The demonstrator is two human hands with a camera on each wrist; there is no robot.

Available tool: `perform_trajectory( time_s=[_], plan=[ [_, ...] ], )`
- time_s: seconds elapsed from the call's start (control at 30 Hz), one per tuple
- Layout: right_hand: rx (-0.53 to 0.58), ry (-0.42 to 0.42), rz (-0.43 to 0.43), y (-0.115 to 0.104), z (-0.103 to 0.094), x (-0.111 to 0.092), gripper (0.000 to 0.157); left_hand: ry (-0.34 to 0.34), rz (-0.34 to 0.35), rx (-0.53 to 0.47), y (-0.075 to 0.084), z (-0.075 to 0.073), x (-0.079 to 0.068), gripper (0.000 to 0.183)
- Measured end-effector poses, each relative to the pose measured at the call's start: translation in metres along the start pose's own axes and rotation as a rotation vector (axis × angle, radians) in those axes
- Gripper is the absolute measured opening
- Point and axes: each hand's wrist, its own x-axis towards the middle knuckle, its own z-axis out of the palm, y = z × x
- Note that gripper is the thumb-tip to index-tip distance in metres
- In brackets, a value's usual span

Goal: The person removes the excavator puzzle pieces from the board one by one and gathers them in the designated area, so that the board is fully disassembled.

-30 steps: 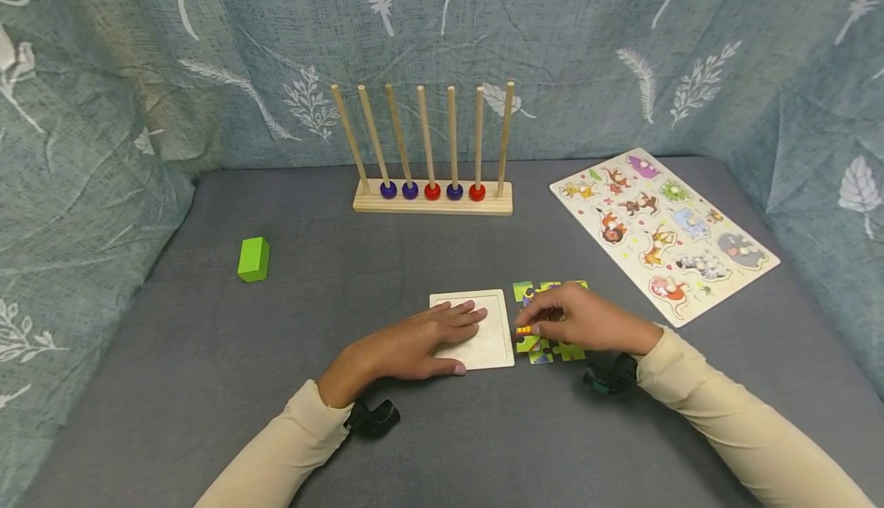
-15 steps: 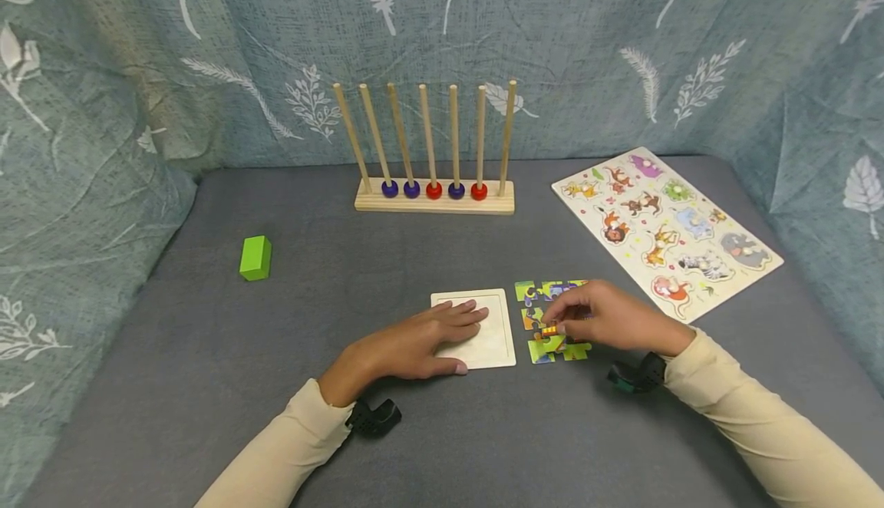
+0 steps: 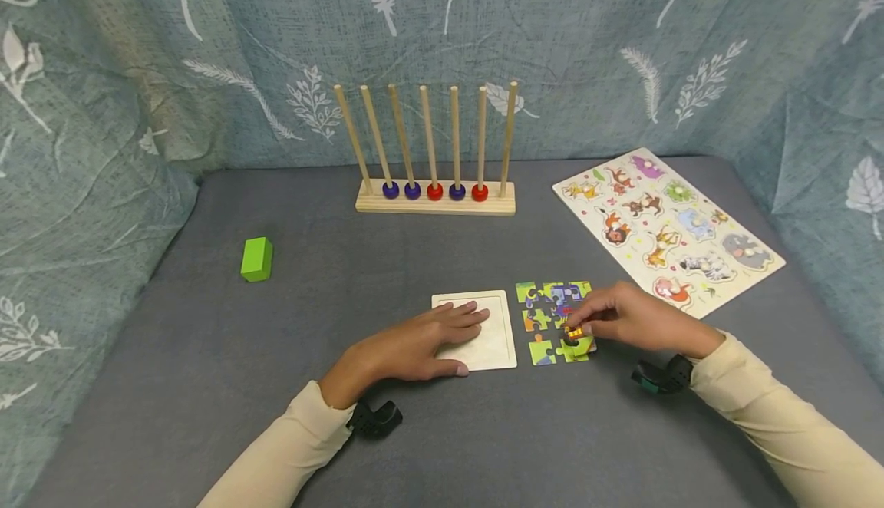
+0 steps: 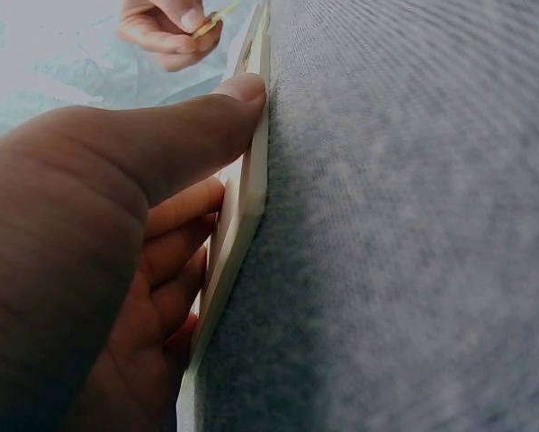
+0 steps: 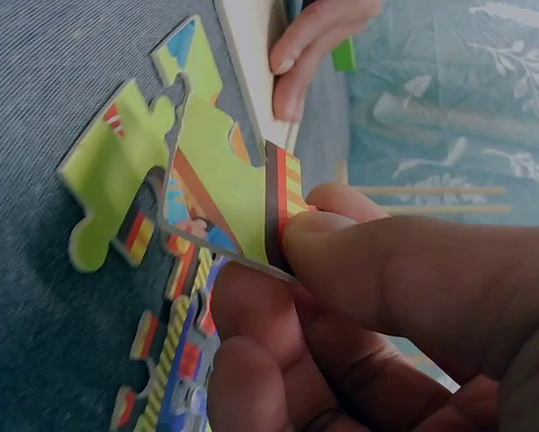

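Note:
My left hand (image 3: 414,344) rests with its fingers spread over a square wooden puzzle tray (image 3: 494,348); in the left wrist view its thumb (image 4: 193,135) lies along the tray's rim. Just right of the tray, my right hand (image 3: 635,321) pinches a jigsaw piece (image 5: 220,171) between thumb and fingers. This piece is mostly lime green with a red, black and yellow strip, held tilted above the lower right of the other pieces. Several loose jigsaw pieces (image 3: 542,352) lie in rough rows on the grey cloth, with gaps between them. The right hand's fingers cover some of them.
Behind stands a wooden peg rack (image 3: 435,205) with tall rods and red and blue beads. An animal peg puzzle board (image 3: 638,251) lies at the right, its near corner close to my right hand. A green block (image 3: 257,259) sits at the left. Patterned curtains (image 3: 566,55) border the table.
My right hand has moved rightward with the pinched jigsaw piece, from beside the tray to the right side of the loose pieces, uncovering those on the left. My left hand stays on the tray.

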Motion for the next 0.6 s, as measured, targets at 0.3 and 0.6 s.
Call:
perform_trajectory(
  time_s=[0.3, 0.6],
  plan=[
    [0.018, 0.018, 0.070, 0.007, -0.002, -0.013, 0.018, 0.013, 0.018, 0.005, -0.001, 0.002, 0.000, 0.064],
    [-0.035, 0.018, 0.054, 0.016, -0.003, -0.022, 0.015, 0.024, 0.021, 0.011, -0.001, 0.002, 0.000, 0.063]
  ],
)
